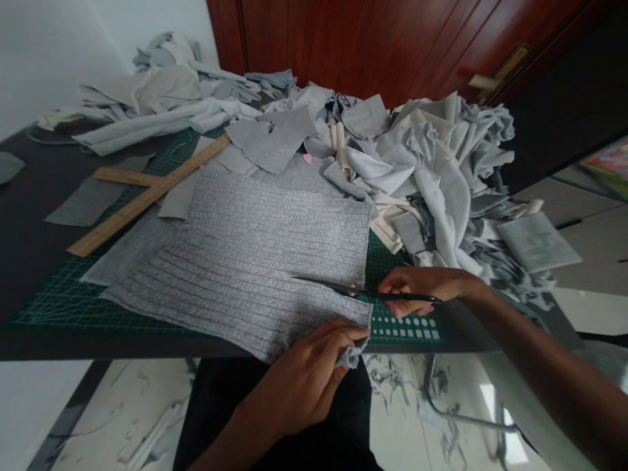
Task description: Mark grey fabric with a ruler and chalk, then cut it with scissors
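Note:
A grey ribbed knit fabric [235,248] lies spread over the green cutting mat [161,320], its lower edge hanging past the table's front. Into its right side runs a slit, with the black scissors [363,293] lying along it and their tips inside the cloth. My right hand [409,291] is closed round the scissor handles, at the right of the fabric. Below the slit, my left hand [318,366] grips the fabric's bunched near right corner between thumb and fingers.
A wooden T-shaped ruler [152,190] lies on the left over more grey cloth pieces. Heaps of grey and cream fabric scraps [422,150] line the table's back and right side. A wooden door [343,46] stands behind. Scraps litter the floor.

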Tool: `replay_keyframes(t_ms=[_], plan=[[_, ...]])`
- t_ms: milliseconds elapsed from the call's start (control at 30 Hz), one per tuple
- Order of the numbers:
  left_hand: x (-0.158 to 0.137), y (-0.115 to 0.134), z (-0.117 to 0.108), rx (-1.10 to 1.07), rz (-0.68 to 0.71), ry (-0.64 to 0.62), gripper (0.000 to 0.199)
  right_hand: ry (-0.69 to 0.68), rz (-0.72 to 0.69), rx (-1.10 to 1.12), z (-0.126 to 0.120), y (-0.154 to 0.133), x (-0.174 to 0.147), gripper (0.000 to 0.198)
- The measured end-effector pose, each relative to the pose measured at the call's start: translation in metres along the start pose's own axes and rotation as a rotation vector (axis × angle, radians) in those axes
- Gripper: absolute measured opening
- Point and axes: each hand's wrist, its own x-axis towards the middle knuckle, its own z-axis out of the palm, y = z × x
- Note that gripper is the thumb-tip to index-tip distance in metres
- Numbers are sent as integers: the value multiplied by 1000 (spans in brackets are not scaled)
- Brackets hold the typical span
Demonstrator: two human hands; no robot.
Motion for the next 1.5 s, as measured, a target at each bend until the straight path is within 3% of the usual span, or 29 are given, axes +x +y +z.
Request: replay_keyframes(t_ms=[333,1500], plan=[[0,0,0,22,-4,-1,51,17,-1,-57,0,-1,0,55],[0,-3,1,10,13,-8,52,-18,-2,62,0,-3,3,55]])
